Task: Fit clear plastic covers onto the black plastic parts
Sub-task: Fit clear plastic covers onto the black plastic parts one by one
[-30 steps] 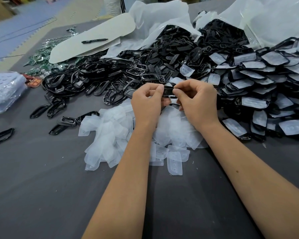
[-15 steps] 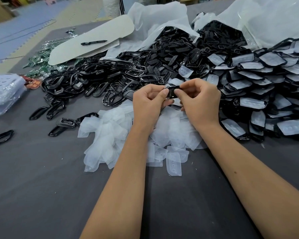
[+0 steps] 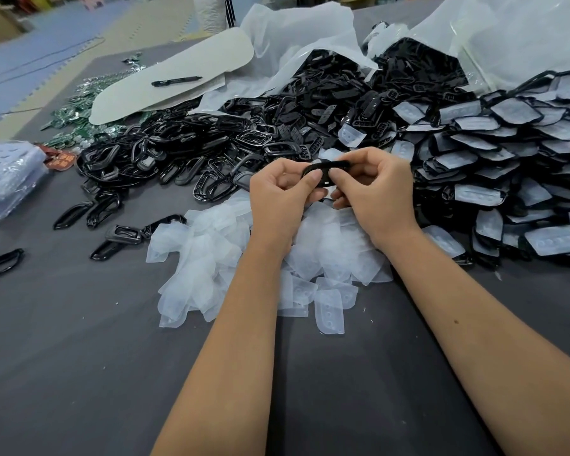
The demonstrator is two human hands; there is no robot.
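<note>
Holding one black plastic part between them, the left hand and the right hand meet above the middle of the grey surface. Both hands have their fingers curled round the part: the left thumb and the right thumb press side by side on its near face, while the other fingers wrap behind it. Whether a clear cover already sits on this part cannot be told, since the thumbs hide most of it.

Directly beneath the hands lies a loose heap of clear plastic covers, spreading toward the person. Behind the hands and to the left, a large pile of bare black parts spills out of a white plastic bag. A few single black parts lie apart on the surface at the left. To the right of the hands, a stack of finished parts with covers on rises in overlapping rows, touching the bare pile.

Farther back on the left, a black marker rests on a pale flat sheet, with green circuit boards scattered beside it. A clear bagged bundle sits at the left edge.
</note>
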